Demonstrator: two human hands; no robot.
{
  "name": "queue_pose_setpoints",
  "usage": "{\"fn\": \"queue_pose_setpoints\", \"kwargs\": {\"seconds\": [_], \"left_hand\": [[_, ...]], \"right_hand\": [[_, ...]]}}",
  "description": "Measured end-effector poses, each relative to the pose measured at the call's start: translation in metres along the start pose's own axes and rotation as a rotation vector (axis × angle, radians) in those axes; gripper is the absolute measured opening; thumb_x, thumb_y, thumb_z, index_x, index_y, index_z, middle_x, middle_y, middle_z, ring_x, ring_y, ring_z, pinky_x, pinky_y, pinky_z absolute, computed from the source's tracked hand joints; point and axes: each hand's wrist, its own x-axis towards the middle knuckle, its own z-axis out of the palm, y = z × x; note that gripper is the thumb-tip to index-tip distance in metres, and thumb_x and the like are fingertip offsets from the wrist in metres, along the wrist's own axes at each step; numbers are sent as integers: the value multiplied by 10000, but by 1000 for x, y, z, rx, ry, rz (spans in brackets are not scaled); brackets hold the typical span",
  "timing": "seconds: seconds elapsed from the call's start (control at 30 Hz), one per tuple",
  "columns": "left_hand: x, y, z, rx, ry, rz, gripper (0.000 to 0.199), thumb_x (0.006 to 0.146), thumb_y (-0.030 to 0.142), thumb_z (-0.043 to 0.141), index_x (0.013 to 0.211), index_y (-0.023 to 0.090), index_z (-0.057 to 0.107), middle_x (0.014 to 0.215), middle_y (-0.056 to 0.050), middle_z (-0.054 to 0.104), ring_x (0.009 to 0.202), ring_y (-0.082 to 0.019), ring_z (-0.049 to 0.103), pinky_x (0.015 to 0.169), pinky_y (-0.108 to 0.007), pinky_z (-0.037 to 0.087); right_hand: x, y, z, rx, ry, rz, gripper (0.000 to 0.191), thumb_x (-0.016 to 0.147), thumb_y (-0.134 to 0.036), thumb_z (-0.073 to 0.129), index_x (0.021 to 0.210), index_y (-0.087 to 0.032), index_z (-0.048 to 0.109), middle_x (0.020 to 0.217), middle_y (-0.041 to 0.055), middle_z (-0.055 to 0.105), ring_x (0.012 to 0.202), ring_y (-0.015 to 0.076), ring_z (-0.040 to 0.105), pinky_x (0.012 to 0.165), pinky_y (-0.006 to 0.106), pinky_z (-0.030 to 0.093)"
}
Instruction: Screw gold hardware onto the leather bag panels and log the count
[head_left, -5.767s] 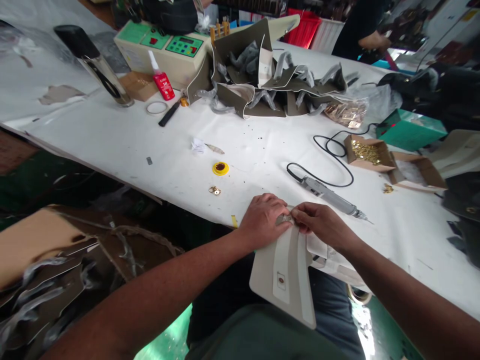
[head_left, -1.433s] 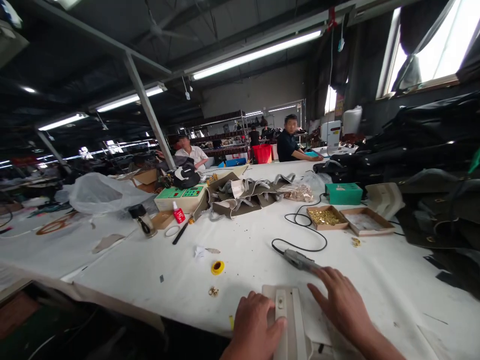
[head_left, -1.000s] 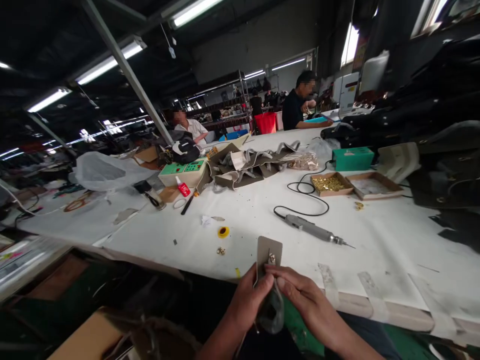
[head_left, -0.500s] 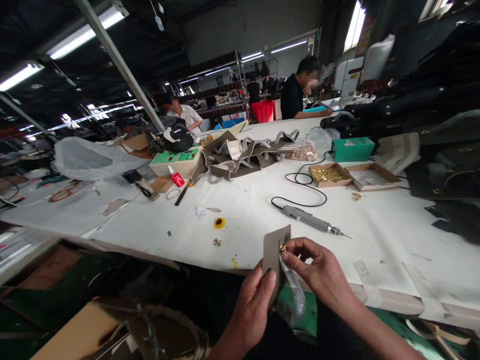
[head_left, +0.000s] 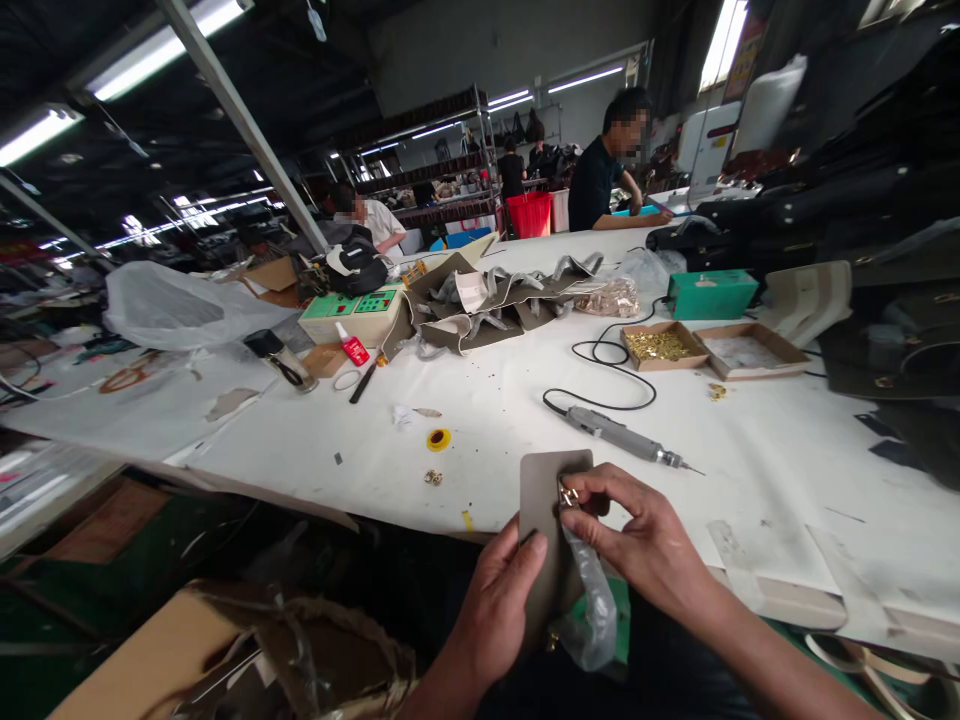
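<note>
My left hand (head_left: 499,600) grips a flat grey-brown panel (head_left: 541,490) by its left side, thumb on its face, just off the table's front edge. At the panel's upper right, my right hand (head_left: 637,525) pinches a small gold metal fitting (head_left: 568,495) between thumb and fingers. A plastic-wrapped strap (head_left: 598,600) hangs in a curve from beneath that fitting. Lower on the panel, another small gold piece (head_left: 553,640) shows. Beyond my hands lies a grey electric screwdriver (head_left: 622,437) with a black cable, its bit pointing right.
On the white table (head_left: 480,400) are a tray of gold fittings (head_left: 660,346), a yellow roll (head_left: 439,440), a red bottle (head_left: 352,345), stacked panels (head_left: 495,310) and a green box (head_left: 711,295). A person (head_left: 607,170) sits across. A cardboard box (head_left: 150,655) stands lower left.
The panel has turned to show more of its face, and more of the wrapped strap is visible. Both hands keep their hold. The person across has raised a forearm.
</note>
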Motion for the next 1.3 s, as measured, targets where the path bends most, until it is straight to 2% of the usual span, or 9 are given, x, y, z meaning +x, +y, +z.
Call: {"fn": "queue_pose_setpoints", "kwargs": {"seconds": [0.1, 0.3, 0.4, 0.73, 0.87, 0.97, 1.1, 1.2, 1.3], "left_hand": [[0, 1, 1, 9, 2, 8, 429, 1011, 400, 634, 1405, 230, 656, 1427, -90, 669, 1320, -280, 609, 1159, -369, 432], [-1, 3, 2, -2, 42, -58, 449, 981, 415, 676, 1377, 203, 679, 1392, -100, 692, 1276, -282, 634, 1124, -360, 458], [-1, 2, 2, 14, 99, -73, 434, 958, 436, 701, 1325, 205, 716, 1380, -91, 701, 1297, -285, 619, 1146, -356, 439], [-3, 2, 15, 22, 61, -11, 454, 993, 443, 645, 1379, 206, 679, 1394, -114, 686, 1333, -313, 596, 1151, -411, 455], [-2, -1, 14, -43, 105, -15, 444, 976, 427, 670, 1364, 210, 692, 1401, -98, 685, 1342, -311, 597, 1182, -416, 435], [3, -1, 10, -145, 226, -27, 431, 937, 408, 724, 1322, 214, 720, 1360, -89, 713, 1315, -307, 623, 1175, -406, 447], [12, 8, 12, -352, 372, -83, 428, 878, 371, 782, 1260, 182, 742, 1281, -91, 754, 1310, -302, 634, 1175, -392, 451], [16, 14, 18, -528, 317, -267, 452, 902, 439, 725, 1234, 133, 745, 1195, -128, 779, 1244, -331, 675, 1156, -448, 471], [13, 12, 23, -557, 196, -271, 481, 904, 455, 711, 1256, 128, 730, 1185, -135, 778, 1205, -343, 692, 1135, -478, 483]], "right_hand": [[-1, 1, -2, 6, 32, 23, 76, 951, -239, 725, 1027, -239, 726, 894, 16, 683, 795, 163, 661, 708, 280, 550], [4, 5, -17, -206, -4, -316, 211, 962, -160, 722, 1166, -213, 716, 951, 55, 729, 835, 172, 697, 720, 284, 559], [8, 7, -23, -289, -16, -409, 202, 949, -155, 737, 1147, -183, 711, 931, 67, 731, 809, 181, 697, 710, 299, 557], [1, 3, -13, -304, 108, -336, 143, 936, -123, 744, 1061, -192, 730, 829, 28, 723, 719, 150, 670, 663, 282, 522], [-3, 4, -14, -221, 93, -236, 160, 952, -176, 740, 1101, -233, 749, 889, 27, 737, 780, 161, 691, 696, 286, 544], [-9, 4, -17, -153, 132, -117, 247, 938, -291, 766, 1180, -250, 740, 992, 53, 731, 872, 201, 691, 763, 328, 567], [-16, 4, -16, 44, 143, 323, 407, 902, -479, 771, 1223, -234, 713, 1034, 73, 717, 863, 218, 678, 699, 331, 560], [-18, 4, -9, 362, 120, 594, 571, 824, -541, 828, 1263, -217, 658, 830, 14, 689, 700, 171, 630, 565, 266, 492], [-14, 10, -4, 512, 302, 651, 609, 753, -513, 895, 1230, -237, 635, 787, -26, 669, 623, 131, 581, 528, 231, 450]]}}
